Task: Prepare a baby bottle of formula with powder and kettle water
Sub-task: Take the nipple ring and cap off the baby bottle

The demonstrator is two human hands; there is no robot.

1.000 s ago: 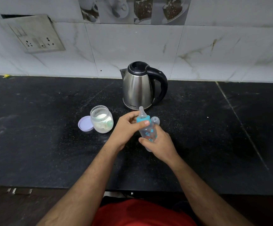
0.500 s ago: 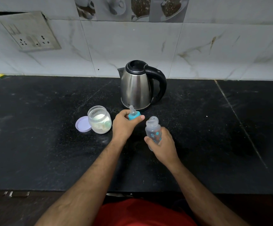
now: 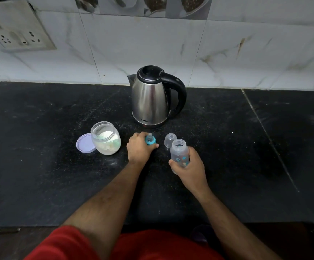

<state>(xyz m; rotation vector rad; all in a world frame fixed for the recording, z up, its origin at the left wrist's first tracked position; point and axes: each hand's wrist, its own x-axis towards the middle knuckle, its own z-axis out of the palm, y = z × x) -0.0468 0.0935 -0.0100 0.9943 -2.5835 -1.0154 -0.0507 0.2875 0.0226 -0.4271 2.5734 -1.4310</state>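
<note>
My right hand (image 3: 189, 166) grips a clear baby bottle (image 3: 179, 153) with blue prints, upright and with its mouth uncovered. My left hand (image 3: 138, 148) holds the blue teat ring (image 3: 150, 140) low at the counter, left of the bottle. A clear dome cap (image 3: 170, 140) stands on the counter just behind the bottle. A steel kettle (image 3: 150, 98) with a black handle sits behind both hands. An open glass jar of white powder (image 3: 106, 138) stands to the left, with its lilac lid (image 3: 85, 143) lying beside it.
The black stone counter (image 3: 246, 147) runs wide to both sides and ends at a white tiled wall. A socket plate (image 3: 17, 30) is on the wall at the upper left. The counter's front edge is close to my body.
The teat ring came off the bottle. My left hand carried it left and down to the counter, while my right hand kept the bottle and shifted slightly right.
</note>
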